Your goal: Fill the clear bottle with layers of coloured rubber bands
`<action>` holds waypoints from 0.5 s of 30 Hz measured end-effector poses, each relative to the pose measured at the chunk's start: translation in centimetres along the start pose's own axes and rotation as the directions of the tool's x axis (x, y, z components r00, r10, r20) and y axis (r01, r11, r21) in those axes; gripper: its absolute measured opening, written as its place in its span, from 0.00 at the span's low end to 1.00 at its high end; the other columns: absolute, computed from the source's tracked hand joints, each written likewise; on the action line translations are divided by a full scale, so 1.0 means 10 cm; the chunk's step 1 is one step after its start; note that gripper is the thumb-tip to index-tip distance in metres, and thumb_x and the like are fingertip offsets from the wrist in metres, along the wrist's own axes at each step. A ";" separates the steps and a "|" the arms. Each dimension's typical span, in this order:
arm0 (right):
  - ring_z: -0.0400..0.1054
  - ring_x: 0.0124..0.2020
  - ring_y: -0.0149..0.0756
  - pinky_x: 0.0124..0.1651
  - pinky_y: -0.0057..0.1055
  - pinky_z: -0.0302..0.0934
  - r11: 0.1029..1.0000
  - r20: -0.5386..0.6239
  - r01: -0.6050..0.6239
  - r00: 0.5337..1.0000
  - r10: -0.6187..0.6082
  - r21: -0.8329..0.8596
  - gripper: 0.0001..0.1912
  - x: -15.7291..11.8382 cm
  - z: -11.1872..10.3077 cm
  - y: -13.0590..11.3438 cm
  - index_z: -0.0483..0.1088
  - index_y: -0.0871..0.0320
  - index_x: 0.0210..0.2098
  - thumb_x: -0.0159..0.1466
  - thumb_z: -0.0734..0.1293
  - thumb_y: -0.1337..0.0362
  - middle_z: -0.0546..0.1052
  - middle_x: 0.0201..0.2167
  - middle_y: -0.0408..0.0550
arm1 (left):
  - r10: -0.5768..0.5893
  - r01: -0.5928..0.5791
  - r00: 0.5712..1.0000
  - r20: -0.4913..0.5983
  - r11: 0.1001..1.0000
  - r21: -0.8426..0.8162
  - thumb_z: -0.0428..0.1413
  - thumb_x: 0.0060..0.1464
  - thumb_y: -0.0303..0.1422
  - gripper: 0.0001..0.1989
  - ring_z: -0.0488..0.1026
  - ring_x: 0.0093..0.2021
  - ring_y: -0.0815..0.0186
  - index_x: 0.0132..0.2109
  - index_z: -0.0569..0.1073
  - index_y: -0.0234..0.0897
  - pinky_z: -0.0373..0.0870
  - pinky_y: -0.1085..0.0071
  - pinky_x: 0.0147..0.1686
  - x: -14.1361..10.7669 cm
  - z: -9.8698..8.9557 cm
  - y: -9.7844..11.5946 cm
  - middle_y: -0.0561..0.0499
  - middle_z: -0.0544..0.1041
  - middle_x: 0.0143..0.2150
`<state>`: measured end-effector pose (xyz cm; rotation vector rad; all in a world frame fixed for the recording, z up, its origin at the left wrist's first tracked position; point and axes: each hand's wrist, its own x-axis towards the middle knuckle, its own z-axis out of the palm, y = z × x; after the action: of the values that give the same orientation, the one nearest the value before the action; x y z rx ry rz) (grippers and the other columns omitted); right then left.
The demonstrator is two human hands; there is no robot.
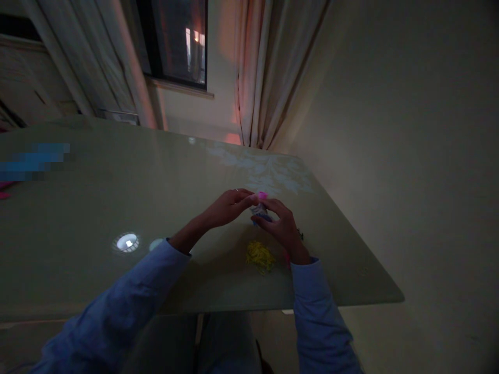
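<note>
While the right hand (277,221) curls partly closed, pinching the pink-topped piece (258,210) just beyond the yellow pile (260,256), the left hand (234,204) bends against its upper side, its grip unclear. The piece looks light, perhaps slightly soft; its sides seem the surest hold.

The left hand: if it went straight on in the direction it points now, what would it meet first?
Most likely the small pink-topped item, which the left hand seems to touch; the right hand is just beyond. Exact depth is unclear.
</note>
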<state>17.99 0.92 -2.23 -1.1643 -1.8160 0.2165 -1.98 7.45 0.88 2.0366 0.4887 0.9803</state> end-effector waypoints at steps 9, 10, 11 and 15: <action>0.75 0.51 0.47 0.56 0.44 0.68 0.993 -0.016 -0.104 0.994 0.105 0.062 0.22 0.00 -0.01 -0.03 0.78 0.51 0.50 0.58 0.77 0.54 0.81 0.51 0.52 | -0.088 0.086 0.984 -0.153 0.996 -0.024 0.51 0.64 0.53 0.26 0.79 0.45 0.59 0.40 0.83 0.36 0.74 0.64 0.47 -0.01 -0.03 0.03 0.45 0.84 0.43; 0.75 0.51 0.47 0.55 0.44 0.68 0.990 -0.019 -0.124 0.992 0.125 0.070 0.22 0.00 -0.02 -0.04 0.78 0.51 0.50 0.57 0.77 0.54 0.81 0.51 0.53 | -0.106 0.102 0.980 -0.170 0.994 -0.032 0.51 0.64 0.54 0.27 0.79 0.45 0.59 0.41 0.82 0.36 0.73 0.64 0.47 -0.01 -0.03 0.01 0.45 0.84 0.43; 0.75 0.50 0.46 0.54 0.44 0.69 0.986 -0.026 -0.144 0.989 0.146 0.082 0.22 0.00 -0.02 -0.05 0.78 0.52 0.50 0.57 0.78 0.55 0.81 0.52 0.53 | -0.124 0.117 0.975 -0.185 0.992 -0.046 0.51 0.63 0.55 0.28 0.79 0.45 0.58 0.42 0.82 0.35 0.73 0.63 0.48 -0.02 -0.02 0.00 0.44 0.83 0.43; 0.75 0.46 0.43 0.52 0.41 0.70 0.937 -0.047 -0.260 0.959 0.278 0.233 0.24 0.02 -0.02 -0.06 0.78 0.54 0.49 0.55 0.78 0.55 0.82 0.49 0.53 | -0.169 0.137 0.965 -0.201 0.977 -0.162 0.49 0.62 0.59 0.32 0.77 0.48 0.57 0.47 0.80 0.34 0.73 0.63 0.46 -0.02 0.02 -0.03 0.41 0.82 0.47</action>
<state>17.74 0.67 -1.65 -1.2376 -1.5143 0.5143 -1.96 7.42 0.43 1.7439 0.6584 1.1119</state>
